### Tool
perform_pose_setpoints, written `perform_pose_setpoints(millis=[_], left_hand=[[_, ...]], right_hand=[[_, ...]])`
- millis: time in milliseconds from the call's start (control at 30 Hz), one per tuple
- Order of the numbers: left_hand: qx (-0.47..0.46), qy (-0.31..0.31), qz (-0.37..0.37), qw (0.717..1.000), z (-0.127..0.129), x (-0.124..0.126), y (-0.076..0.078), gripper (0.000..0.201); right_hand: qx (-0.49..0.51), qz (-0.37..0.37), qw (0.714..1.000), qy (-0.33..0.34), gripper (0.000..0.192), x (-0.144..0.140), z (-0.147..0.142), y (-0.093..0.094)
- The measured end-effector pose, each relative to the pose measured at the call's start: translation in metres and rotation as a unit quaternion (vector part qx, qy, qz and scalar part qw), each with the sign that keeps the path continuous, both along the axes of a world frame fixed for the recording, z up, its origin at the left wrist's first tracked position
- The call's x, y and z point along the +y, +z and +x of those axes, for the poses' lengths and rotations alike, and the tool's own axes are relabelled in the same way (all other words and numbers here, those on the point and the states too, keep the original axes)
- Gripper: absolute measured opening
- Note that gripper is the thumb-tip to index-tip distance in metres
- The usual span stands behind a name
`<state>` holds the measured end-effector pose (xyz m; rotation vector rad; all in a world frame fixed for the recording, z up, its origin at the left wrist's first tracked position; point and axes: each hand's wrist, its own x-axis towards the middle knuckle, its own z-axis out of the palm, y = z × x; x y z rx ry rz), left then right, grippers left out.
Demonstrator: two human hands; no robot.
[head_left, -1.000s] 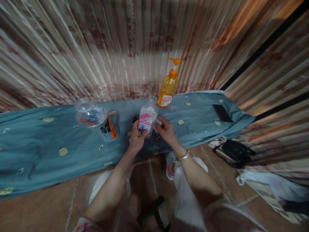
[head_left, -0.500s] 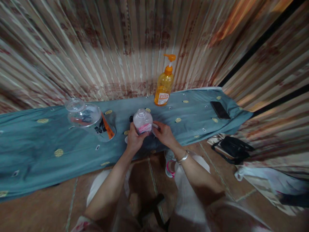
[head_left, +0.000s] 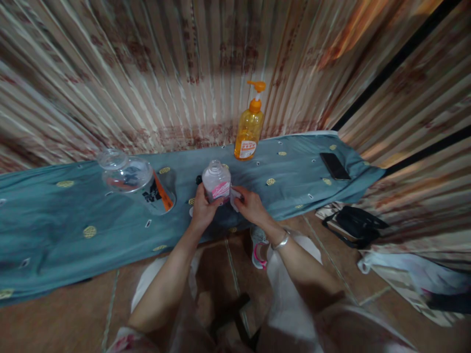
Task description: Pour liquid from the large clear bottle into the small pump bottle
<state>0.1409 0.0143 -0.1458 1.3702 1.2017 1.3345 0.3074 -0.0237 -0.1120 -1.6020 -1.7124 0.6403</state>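
Observation:
A small clear bottle with a pink label [head_left: 216, 180] stands upright on the teal cloth [head_left: 73, 230], its mouth uncapped. My left hand [head_left: 202, 210] grips the bottle's lower left side. My right hand [head_left: 248, 206] is just right of the bottle, fingers pinched on a small white piece [head_left: 235, 194] that touches its side. A silver bangle [head_left: 281, 240] is on my right wrist.
A large clear jar [head_left: 138, 180] with a black and orange label lies on its side to the left. An orange pump bottle [head_left: 249, 126] stands behind by the curtain. A dark phone [head_left: 334, 165] lies at the cloth's right end. A black bag [head_left: 355, 225] sits on the floor.
The small bottle has gone from tilted toward me to upright on the cloth. Both hands stay on either side of it.

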Motion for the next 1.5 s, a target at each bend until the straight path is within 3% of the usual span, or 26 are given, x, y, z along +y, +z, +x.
perform_pose_setpoints(millis=[100,300,467,600,733,833,933,1033,1267,1500], left_hand=[[0.003,0.006,-0.004,1.000,0.002,0.000,0.000,0.064],[0.002,0.023,-0.006,1.000,0.006,0.006,-0.001,0.057],[-0.006,0.043,-0.006,0.999,-0.001,0.006,0.009,0.054],[-0.020,0.067,0.007,0.998,-0.013,0.006,0.021,0.052],[-0.033,0.088,0.031,0.995,-0.031,0.004,0.034,0.055],[-0.026,0.099,0.043,0.994,-0.043,-0.001,0.042,0.059],[-0.013,0.102,0.054,0.993,-0.052,-0.007,0.048,0.061],[-0.001,0.103,0.064,0.993,-0.058,-0.011,0.049,0.059],[0.012,0.103,0.051,0.993,-0.065,-0.012,0.044,0.058],[0.011,0.097,0.012,0.995,-0.061,-0.013,0.038,0.056]], right_hand=[[-0.007,-0.013,1.000,-0.004,0.045,0.001,0.009,0.003],[-0.032,0.086,0.995,-0.026,0.047,0.011,0.016,-0.001],[-0.153,0.043,0.986,0.044,0.048,0.007,0.010,-0.011],[-0.239,0.055,0.968,0.050,0.054,-0.004,-0.003,0.003],[-0.280,0.064,0.956,0.063,0.037,-0.008,-0.026,0.017],[-0.282,0.064,0.953,0.094,0.030,-0.007,-0.047,0.016],[-0.262,0.052,0.951,0.159,0.036,-0.004,-0.066,0.008],[-0.249,0.047,0.943,0.218,0.040,0.000,-0.081,-0.003],[-0.267,0.070,0.919,0.282,0.034,0.002,-0.098,-0.017],[-0.292,0.046,0.918,0.264,0.032,-0.007,-0.085,-0.007]])
